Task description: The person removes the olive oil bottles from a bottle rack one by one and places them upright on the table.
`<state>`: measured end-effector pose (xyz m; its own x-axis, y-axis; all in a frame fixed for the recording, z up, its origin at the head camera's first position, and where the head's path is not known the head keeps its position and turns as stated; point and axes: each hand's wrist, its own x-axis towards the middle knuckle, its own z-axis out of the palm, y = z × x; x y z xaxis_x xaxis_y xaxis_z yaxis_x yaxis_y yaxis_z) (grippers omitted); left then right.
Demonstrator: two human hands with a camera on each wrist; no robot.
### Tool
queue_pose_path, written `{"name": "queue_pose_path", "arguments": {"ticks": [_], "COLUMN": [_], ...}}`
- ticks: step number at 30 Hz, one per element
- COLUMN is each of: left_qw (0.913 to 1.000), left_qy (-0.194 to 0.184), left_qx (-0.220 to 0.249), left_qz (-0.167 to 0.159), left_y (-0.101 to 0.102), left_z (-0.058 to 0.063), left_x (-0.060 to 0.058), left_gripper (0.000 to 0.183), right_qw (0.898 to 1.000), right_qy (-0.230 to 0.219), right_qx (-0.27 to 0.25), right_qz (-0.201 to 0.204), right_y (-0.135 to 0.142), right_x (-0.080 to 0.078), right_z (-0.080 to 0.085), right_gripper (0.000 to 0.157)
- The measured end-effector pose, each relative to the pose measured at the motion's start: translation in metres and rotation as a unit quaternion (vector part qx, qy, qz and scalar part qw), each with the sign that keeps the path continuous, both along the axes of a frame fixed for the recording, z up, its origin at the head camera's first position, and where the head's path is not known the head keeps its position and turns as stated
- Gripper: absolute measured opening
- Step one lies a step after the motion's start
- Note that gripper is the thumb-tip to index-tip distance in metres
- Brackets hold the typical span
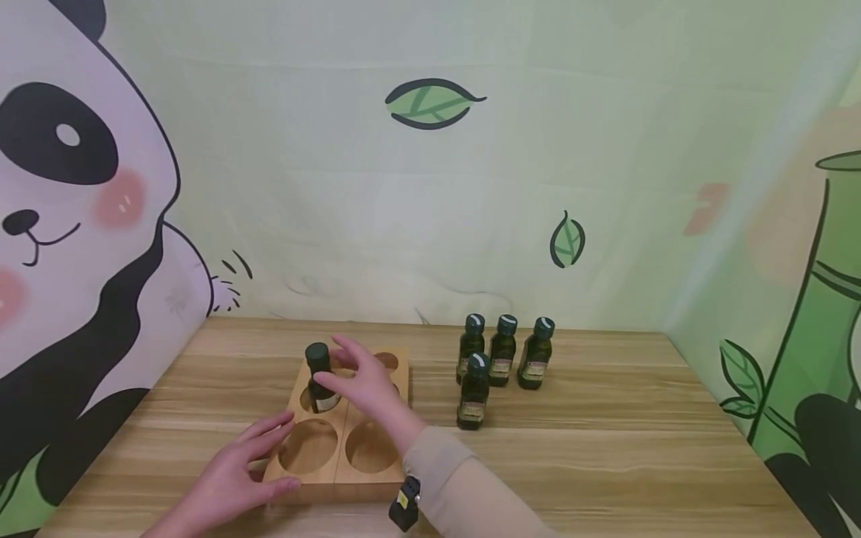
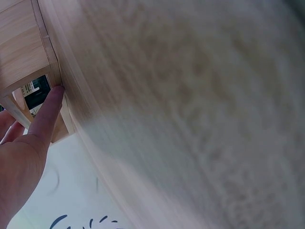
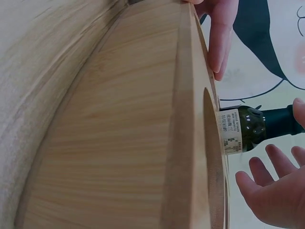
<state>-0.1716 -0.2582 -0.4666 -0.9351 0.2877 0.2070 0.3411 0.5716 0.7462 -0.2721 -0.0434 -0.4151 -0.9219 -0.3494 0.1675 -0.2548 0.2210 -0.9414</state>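
A wooden holder with round holes lies on the table. One dark green bottle with a dark cap and a pale label stands in a left-hand hole behind the front pair. My right hand is spread beside it; the right wrist view shows the thumb at the bottle's capped end and the other fingers loose, apart from the glass. At the holder's front left is my left hand, its thumb by the front edge and its fingers along the left side. A straight finger touches the wood in the left wrist view.
Several similar bottles stand to the right: a front one and others behind it, including a right-hand one. A printed cloth backdrop rises behind the wood-grain table. A small black device sits at my right wrist.
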Motion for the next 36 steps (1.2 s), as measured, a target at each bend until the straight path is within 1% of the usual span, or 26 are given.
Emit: {"name": "queue_pose_path", "arguments": {"ticks": [3, 5, 6, 12, 21, 24, 29, 35, 36], "left_qw": [1.0000, 1.0000, 1.0000, 0.9999, 0.9999, 0.9999, 1.0000, 0.9998, 0.9998], "left_qy": [-0.001, 0.002, -0.001, -0.008, 0.005, 0.010, 0.003, -0.019, -0.018], "left_qx": [0.003, 0.004, 0.005, 0.010, 0.007, 0.007, 0.006, 0.007, 0.007], "left_qz": [0.002, -0.002, 0.001, -0.005, -0.005, -0.006, -0.003, 0.003, 0.000], "left_y": [0.000, 0.000, 0.000, 0.000, 0.000, 0.000, 0.000, 0.001, 0.001], "left_z": [0.000, 0.000, 0.000, 0.001, 0.000, 0.000, -0.001, 0.000, 0.000], "left_x": [0.000, 0.000, 0.000, 0.000, 0.000, 0.001, 0.000, 0.000, 0.000], "left_gripper": [0.081, 0.081, 0.081, 0.080, 0.079, 0.079, 0.080, 0.083, 0.082], "right_qw": [1.000, 1.000, 1.000, 1.000, 1.000, 0.999, 0.999, 0.999, 0.999], "right_qy": [-0.001, -0.002, -0.003, 0.000, 0.021, 0.027, 0.027, 0.027, 0.025], "right_qx": [-0.005, -0.007, -0.009, -0.018, -0.004, -0.010, -0.017, -0.033, -0.037], "right_qz": [-0.001, -0.001, 0.000, 0.005, -0.010, -0.014, -0.022, -0.027, -0.027], "right_y": [-0.001, -0.003, -0.003, -0.009, -0.016, -0.017, -0.018, -0.018, -0.018], "right_x": [0.000, -0.001, -0.001, 0.000, -0.001, -0.001, -0.001, 0.000, 0.000], "right_z": [0.000, -0.001, -0.001, 0.000, 0.003, 0.003, 0.002, 0.000, -0.001], "right_gripper": [0.063, 0.062, 0.061, 0.058, 0.047, 0.043, 0.040, 0.037, 0.037]}}
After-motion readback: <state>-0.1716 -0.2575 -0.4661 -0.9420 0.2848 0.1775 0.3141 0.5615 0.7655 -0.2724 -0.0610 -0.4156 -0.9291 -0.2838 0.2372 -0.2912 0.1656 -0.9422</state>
